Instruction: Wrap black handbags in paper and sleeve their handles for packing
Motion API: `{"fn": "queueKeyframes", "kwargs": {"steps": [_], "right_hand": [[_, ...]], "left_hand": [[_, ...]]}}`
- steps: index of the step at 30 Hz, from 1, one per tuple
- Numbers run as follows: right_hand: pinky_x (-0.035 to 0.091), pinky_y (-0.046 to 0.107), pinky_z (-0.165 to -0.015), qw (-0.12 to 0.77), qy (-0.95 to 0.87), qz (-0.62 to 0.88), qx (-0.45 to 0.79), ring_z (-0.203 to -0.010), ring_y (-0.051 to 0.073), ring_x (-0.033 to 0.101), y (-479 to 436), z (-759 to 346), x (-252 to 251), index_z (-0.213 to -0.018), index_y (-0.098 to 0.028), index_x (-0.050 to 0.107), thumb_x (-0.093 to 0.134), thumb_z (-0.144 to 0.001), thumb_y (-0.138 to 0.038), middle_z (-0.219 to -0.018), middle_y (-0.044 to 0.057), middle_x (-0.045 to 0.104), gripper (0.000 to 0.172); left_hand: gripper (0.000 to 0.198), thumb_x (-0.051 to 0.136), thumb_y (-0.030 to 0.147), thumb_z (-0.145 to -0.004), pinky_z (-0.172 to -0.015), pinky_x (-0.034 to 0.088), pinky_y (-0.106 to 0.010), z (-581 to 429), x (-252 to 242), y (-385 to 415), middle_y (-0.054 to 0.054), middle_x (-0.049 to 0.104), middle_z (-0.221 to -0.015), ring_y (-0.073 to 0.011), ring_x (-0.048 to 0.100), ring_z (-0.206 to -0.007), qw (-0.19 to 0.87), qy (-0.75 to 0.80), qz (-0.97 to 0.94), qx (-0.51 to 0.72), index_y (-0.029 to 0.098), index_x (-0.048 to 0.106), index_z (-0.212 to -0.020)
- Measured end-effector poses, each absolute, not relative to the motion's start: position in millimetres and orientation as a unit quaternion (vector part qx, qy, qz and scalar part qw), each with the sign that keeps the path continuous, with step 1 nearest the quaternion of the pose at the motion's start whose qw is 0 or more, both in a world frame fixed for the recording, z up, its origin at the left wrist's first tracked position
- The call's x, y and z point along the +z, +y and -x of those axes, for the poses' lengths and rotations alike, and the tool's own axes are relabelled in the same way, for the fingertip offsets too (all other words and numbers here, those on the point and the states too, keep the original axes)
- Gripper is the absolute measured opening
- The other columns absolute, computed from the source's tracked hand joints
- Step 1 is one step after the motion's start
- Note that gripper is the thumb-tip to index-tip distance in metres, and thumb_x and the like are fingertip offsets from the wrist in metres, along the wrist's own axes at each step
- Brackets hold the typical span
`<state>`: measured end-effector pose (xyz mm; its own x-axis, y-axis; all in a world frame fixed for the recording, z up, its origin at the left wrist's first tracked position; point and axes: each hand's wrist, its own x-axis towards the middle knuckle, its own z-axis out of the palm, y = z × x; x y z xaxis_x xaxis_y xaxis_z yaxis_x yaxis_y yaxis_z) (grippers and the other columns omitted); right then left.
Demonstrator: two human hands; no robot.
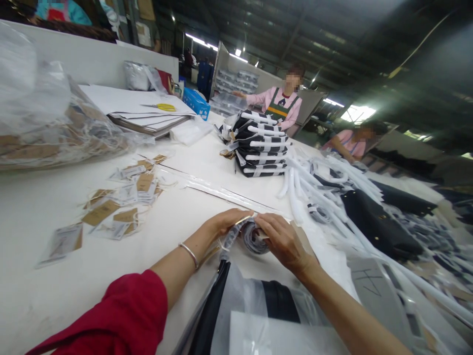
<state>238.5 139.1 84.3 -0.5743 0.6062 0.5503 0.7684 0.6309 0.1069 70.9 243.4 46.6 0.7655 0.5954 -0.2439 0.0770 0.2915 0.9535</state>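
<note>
- Plastic bag (254, 240): clear glossy film; my left hand (221, 224) and right hand (283, 241) pinch its rolled end, fingers curled.
- Dark garment (277, 301) inside: cut off below.

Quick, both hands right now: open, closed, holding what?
Left hand: closed on the rolled top of the clear plastic bag.
Right hand: closed on the same bag top.
</note>
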Motion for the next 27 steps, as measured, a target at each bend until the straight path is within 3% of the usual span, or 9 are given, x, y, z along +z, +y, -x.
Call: {"fn": "queueKeyframes", "kwargs": {"steps": [3,7,12,16,22,27], "right_hand": [[0.054,0.044,-0.093,0.244,-0.88,0.374,-0.159,-0.108,0.025,0.062,137,-231,85,-0.131,-0.017,0.053,0.044,-0.095,-0.009,-0.115,0.013,0.068,0.038],[0.055,0.043,-0.09,0.248,-0.882,0.371,-0.155,-0.104,0.025,0.064,137,-229,84,-0.119,-0.016,0.058,0.045,-0.095,-0.009,-0.114,0.014,0.069,0.028],[0.055,0.041,-0.093,0.223,-0.889,0.374,-0.144,-0.108,0.023,0.065,135,-236,80,-0.117,-0.015,0.061,0.046,-0.094,-0.006,-0.116,0.015,0.07,0.029],[0.055,0.039,-0.093,0.243,-0.887,0.378,-0.108,-0.108,0.022,0.065,136,-235,79,-0.116,-0.018,0.063,0.048,-0.093,-0.006,-0.116,0.012,0.07,0.03],[0.053,0.037,-0.081,0.321,-0.812,0.487,0.021,-0.087,0.021,0.067,142,-223,85,-0.092,-0.023,0.07,0.059,-0.089,-0.015,-0.091,0.006,0.073,0.013],[0.046,0.034,-0.08,0.326,-0.671,0.638,0.192,-0.083,0.021,0.063,147,-219,103,-0.069,-0.022,0.068,0.072,-0.074,-0.021,-0.078,0.001,0.068,0.007]], "left_hand": [[0.035,0.076,0.046,-0.066,-0.059,0.045,-0.026,-71,50,245,0.001,0.059,-0.063,-0.0121,0.05,-0.059,0.766,0.283,-0.548,0.181,0.014,0.06,-0.067],[0.035,0.078,0.041,-0.057,-0.051,0.036,-0.024,-71,46,245,0.003,0.052,-0.055,-0.0098,0.043,-0.053,0.767,0.289,-0.542,0.188,0.015,0.055,-0.06],[0.035,0.072,0.044,-0.06,-0.047,0.029,-0.023,-74,37,247,0.006,0.046,-0.05,-0.009,0.038,-0.048,0.73,0.322,-0.571,0.194,0.018,0.049,-0.057],[0.023,0.063,0.037,-0.065,-0.048,0.028,-0.022,-73,40,249,0.006,0.046,-0.051,-0.0098,0.039,-0.049,0.684,0.322,-0.628,0.183,0.018,0.05,-0.06],[0.01,0.056,0.025,-0.068,-0.055,0.032,-0.024,-70,53,252,0.003,0.053,-0.06,-0.0136,0.045,-0.062,0.581,0.308,-0.729,0.19,0.017,0.056,-0.062],[0.007,0.051,0.022,-0.072,-0.058,0.034,-0.025,-72,66,246,0.002,0.054,-0.068,-0.0153,0.047,-0.068,0.525,0.31,-0.765,0.209,0.018,0.053,-0.067]]}}
